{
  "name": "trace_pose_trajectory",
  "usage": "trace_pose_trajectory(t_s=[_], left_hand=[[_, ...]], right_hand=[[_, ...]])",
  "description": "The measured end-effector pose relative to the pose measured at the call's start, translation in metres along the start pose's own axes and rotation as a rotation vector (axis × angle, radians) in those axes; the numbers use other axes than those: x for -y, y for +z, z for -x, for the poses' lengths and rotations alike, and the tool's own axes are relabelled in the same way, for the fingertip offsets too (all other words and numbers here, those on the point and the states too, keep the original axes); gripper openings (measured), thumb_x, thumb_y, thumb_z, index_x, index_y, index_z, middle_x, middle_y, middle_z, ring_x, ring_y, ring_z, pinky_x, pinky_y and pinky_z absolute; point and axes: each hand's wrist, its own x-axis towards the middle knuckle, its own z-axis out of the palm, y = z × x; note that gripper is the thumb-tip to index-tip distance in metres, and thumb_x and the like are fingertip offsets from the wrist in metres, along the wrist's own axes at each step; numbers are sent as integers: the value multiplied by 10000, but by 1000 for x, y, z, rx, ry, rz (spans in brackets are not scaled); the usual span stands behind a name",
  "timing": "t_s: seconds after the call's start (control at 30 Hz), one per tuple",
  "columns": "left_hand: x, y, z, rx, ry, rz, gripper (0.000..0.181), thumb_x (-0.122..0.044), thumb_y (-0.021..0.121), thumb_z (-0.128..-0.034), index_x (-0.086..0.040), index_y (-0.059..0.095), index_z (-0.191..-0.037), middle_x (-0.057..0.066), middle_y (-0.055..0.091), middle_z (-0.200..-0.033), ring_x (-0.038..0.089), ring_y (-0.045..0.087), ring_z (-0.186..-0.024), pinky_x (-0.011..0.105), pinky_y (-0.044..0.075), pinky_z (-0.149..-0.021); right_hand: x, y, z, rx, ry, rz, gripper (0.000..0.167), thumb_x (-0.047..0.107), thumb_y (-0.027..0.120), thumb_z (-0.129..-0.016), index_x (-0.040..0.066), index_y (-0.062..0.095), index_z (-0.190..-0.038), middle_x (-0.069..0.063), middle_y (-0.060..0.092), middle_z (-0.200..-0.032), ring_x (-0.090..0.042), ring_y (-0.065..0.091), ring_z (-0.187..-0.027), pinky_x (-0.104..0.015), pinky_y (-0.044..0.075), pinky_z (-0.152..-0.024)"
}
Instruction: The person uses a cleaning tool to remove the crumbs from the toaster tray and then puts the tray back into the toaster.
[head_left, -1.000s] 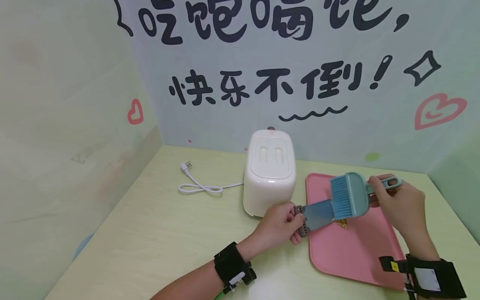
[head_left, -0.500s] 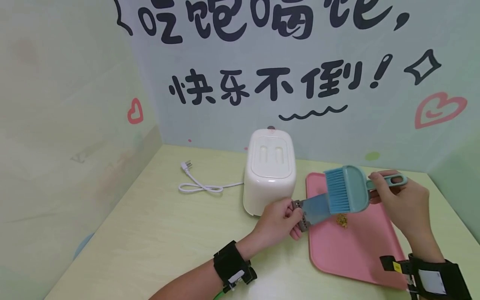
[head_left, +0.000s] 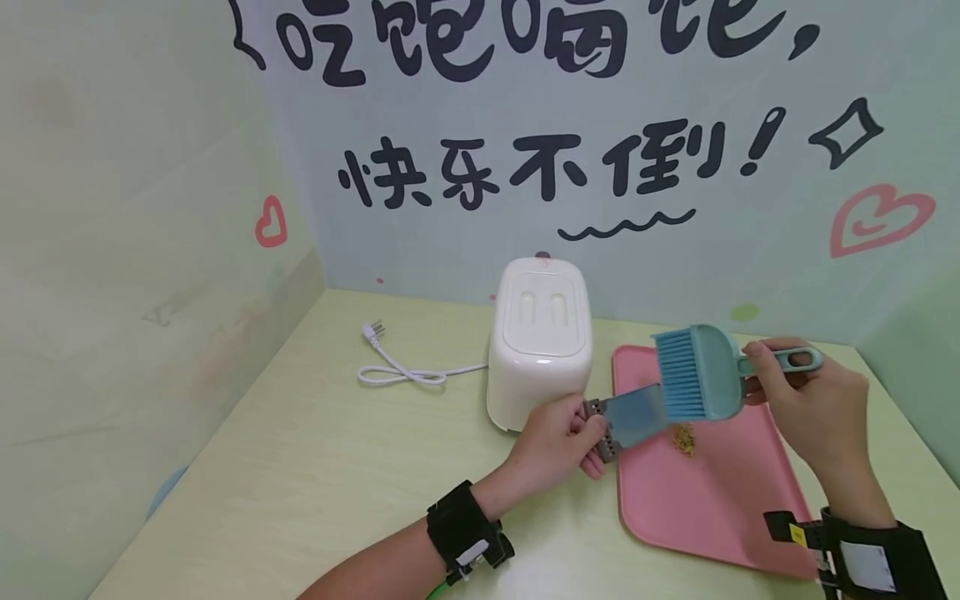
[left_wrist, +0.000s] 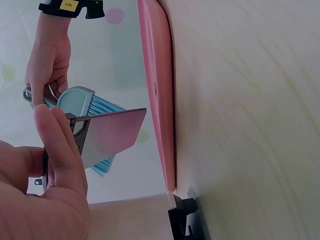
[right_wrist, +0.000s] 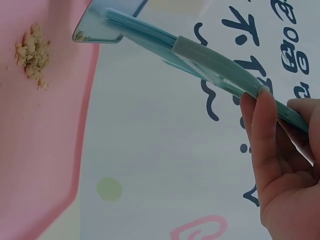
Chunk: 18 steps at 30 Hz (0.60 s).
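Observation:
My left hand (head_left: 558, 437) pinches a flat metal crumb tray (head_left: 633, 417) by its dark, perforated end. The plate's free end reaches over the pink tray (head_left: 712, 517). A light blue cleaning brush (head_left: 716, 371) is in my right hand (head_left: 817, 400), gripped by its looped handle. Its bristles (right_wrist: 140, 30) lie over the plate's far end in the right wrist view; whether they press on it I cannot tell. Some bits cling to the plate's corner (right_wrist: 82, 36). Below, a small heap of crumbs (right_wrist: 33, 52) lies on the pink tray.
A white toaster (head_left: 543, 350) with a closed lid stands just behind my left hand. Its white cord (head_left: 405, 375) and plug (head_left: 372, 333) lie on the table to the left. A printed wall (head_left: 450, 242) rises along the table's back edge.
The brush first rose and slid left along the metal plate, then drew back a little right. My left hand and the plate rose slightly. More of the crumb heap shows.

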Motion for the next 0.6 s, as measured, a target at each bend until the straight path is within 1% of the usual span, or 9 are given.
trace_pose_trajectory(t_s=[0.07, 0.2, 0.23, 0.3, 0.4, 0.47, 0.53, 0.6], left_hand=[[0, 0, 0, 1, 0, 1, 177, -134, 599, -1081, -42, 611, -931, 28, 746, -723, 99, 702, -563, 472, 650, -661], [0, 0, 1, 6, -4, 3, 177, -129, 600, -1081, -37, 605, -929, 32, 747, -720, 97, 702, -563, 475, 650, -660], [0, 0, 1, 8, -3, 4, 175, -128, 600, -1080, -37, 606, -931, 33, 747, -717, 95, 700, -561, 475, 650, -659], [0, 0, 1, 13, -3, -1, 172, -129, 600, -1079, -38, 606, -932, 33, 743, -710, 91, 698, -557, 474, 650, -655], [-1, 0, 1, 20, -5, -8, 170, -131, 600, -1077, -39, 608, -934, 33, 738, -703, 91, 696, -555, 471, 649, -653], [-2, 0, 1, 24, -6, -13, 167, -132, 600, -1077, -41, 610, -937, 30, 737, -706, 92, 697, -558, 469, 649, -654], [-2, 0, 1, 25, -9, -11, 165, -131, 598, -1077, -39, 611, -940, 28, 739, -712, 96, 700, -563, 469, 650, -658], [-2, 0, 1, 23, -11, -7, 164, -127, 596, -1078, -38, 610, -941, 27, 741, -719, 98, 703, -568, 471, 650, -662]], right_hand=[[1, 3, 0, -3, -25, -13, 211, 112, 735, -1005, -70, 750, -1112, -279, 742, -799, 263, 545, -625, -8, 440, -639], [0, 7, 0, -24, -85, 36, 192, 92, 748, -986, -75, 751, -1083, -258, 744, -770, 317, 478, -661, 3, 401, -627], [0, 7, 0, -37, -87, 51, 194, 95, 748, -985, -75, 753, -1081, -257, 745, -769, 330, 460, -670, 4, 389, -626], [0, 6, 1, -64, -64, 57, 206, 109, 740, -993, -74, 755, -1084, -265, 748, -784, 338, 451, -675, 7, 378, -628], [1, 6, 1, -100, -13, 34, 230, 130, 726, -1009, -76, 754, -1107, -289, 750, -828, 330, 473, -673, 14, 387, -643], [1, 6, 1, -105, 8, 16, 231, 135, 725, -1012, -70, 756, -1114, -291, 750, -837, 313, 497, -662, 13, 402, -650], [-1, 8, 2, -94, 0, 20, 216, 129, 731, -1008, -61, 759, -1109, -280, 749, -814, 307, 499, -653, 8, 404, -640], [-4, 9, 2, -73, -31, 44, 194, 116, 744, -995, -54, 761, -1087, -255, 746, -773, 316, 478, -651, 3, 393, -632]])
